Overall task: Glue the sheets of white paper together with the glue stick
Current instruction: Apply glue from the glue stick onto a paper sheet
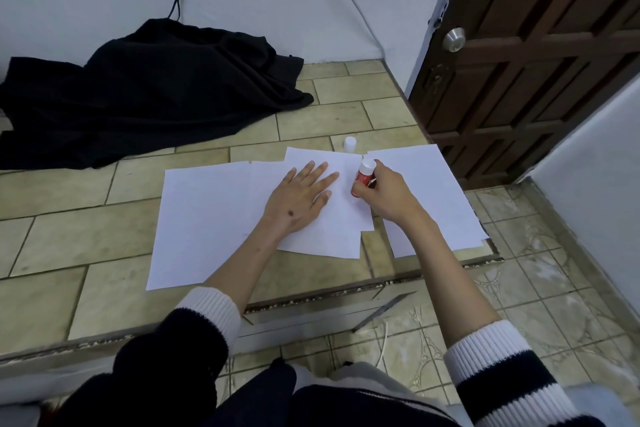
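Several white paper sheets lie overlapping on a tiled platform [86, 239]. A large sheet [201, 218] is at the left, a middle sheet [332, 225] lies tilted on top, and another sheet [426, 191] is at the right. My left hand [301, 194] presses flat on the middle sheet with fingers spread. My right hand [384, 194] grips a red glue stick [363, 177] with a white end, tip down on the middle sheet's right edge. A white cap [349, 143] stands just beyond the sheets.
A black cloth [145, 90] is heaped at the back left of the platform. A dark wooden door [540, 55] stands at the right. The platform's front edge drops to a lower tiled floor [519, 305], where a metal strip [384, 310] lies.
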